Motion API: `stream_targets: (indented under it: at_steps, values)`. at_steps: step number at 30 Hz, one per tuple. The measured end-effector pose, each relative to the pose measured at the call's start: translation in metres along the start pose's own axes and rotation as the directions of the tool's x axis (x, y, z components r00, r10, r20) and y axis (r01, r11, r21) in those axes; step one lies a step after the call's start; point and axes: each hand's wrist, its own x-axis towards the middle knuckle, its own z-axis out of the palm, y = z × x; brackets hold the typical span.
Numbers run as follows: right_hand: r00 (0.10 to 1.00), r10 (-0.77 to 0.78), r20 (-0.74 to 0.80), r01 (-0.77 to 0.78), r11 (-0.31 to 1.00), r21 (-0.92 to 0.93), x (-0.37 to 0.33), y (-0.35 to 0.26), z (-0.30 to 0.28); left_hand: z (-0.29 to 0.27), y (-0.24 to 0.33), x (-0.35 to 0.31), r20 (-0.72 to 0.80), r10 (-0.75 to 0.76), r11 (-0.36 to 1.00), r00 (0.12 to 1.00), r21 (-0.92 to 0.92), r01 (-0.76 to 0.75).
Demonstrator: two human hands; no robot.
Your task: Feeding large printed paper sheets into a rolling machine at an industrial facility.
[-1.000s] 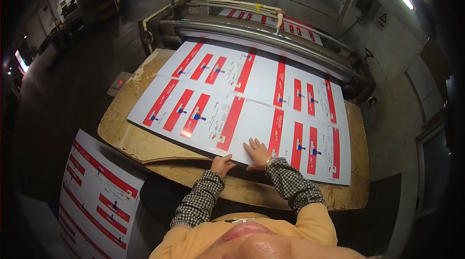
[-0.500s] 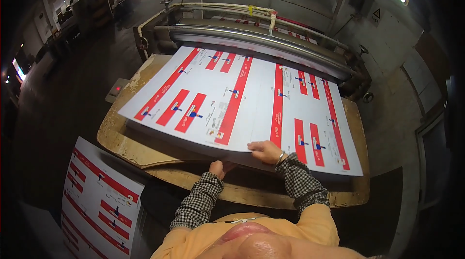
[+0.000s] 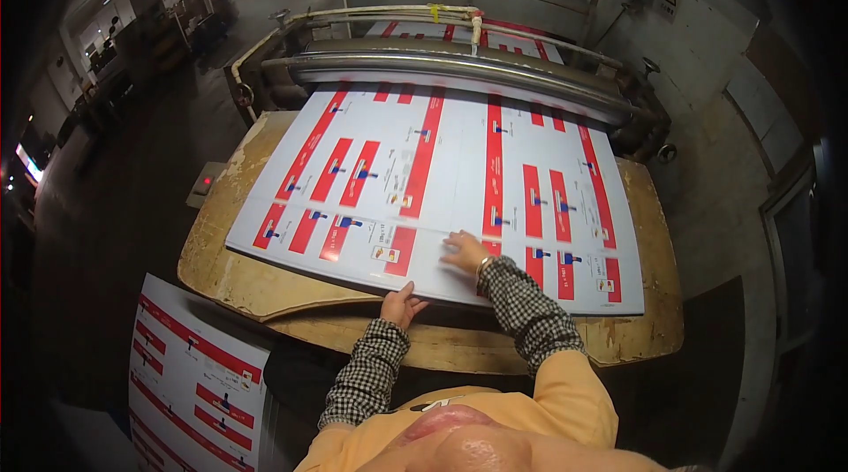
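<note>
A large white printed sheet [image 3: 464,181] with red bars and small blue marks runs under a long metal roller [image 3: 459,79]. Its trailing edge lies over another printed sheet [image 3: 433,267] of the same pattern, whose front edge faces me. My left hand [image 3: 402,306] is at that front edge, thumb up against it and fingers along its underside. My right hand [image 3: 466,253] is over the lower sheet, close to the upper sheet's trailing edge, with fingers spread and nothing held. Whether its fingertips touch the paper is hard to tell.
A worn wooden board [image 3: 221,264] with a curved front supports the sheets. At lower left stands another printed sheet [image 3: 194,375]. A handwheel [image 3: 667,153] sits at the roller machine's right, a small box with a red light [image 3: 207,181] at its left. A pipe [image 3: 389,13] spans the machine.
The upper sheet has moved away from me into the roller, baring the front of the sheet beneath. My right hand has let go of its edge and opened. My left hand remains near the front edge.
</note>
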Motion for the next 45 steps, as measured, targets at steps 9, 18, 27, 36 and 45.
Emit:
stream_targets:
  at_steps: [9,18,27,36,45]
  values:
    - [0.974,-0.179,0.137,0.209,0.944,-0.254,-0.055,-0.032,-0.002,-0.013,0.005,-0.008,0.116,-0.022,1.0,0.993,-0.016,0.024]
    - [0.981,-0.193,-0.008,0.19,0.956,0.222,-0.065,-0.052,-0.072,0.005,-0.001,-0.01,-0.048,0.046,0.998,0.998,-0.029,-0.048]
    - [0.959,-0.285,0.014,0.276,0.94,0.202,-0.074,-0.017,0.0,-0.002,-0.003,-0.004,-0.069,0.024,0.997,0.997,-0.071,-0.029]
    - [0.997,0.08,-0.003,-0.08,0.995,0.055,0.004,0.008,-0.001,0.006,0.005,-0.005,0.004,0.01,1.0,1.0,-0.017,-0.01]
    - [0.96,-0.159,0.229,0.216,0.943,-0.252,-0.055,-0.027,0.001,-0.016,0.006,-0.008,0.105,0.004,1.0,0.994,-0.021,-0.002]
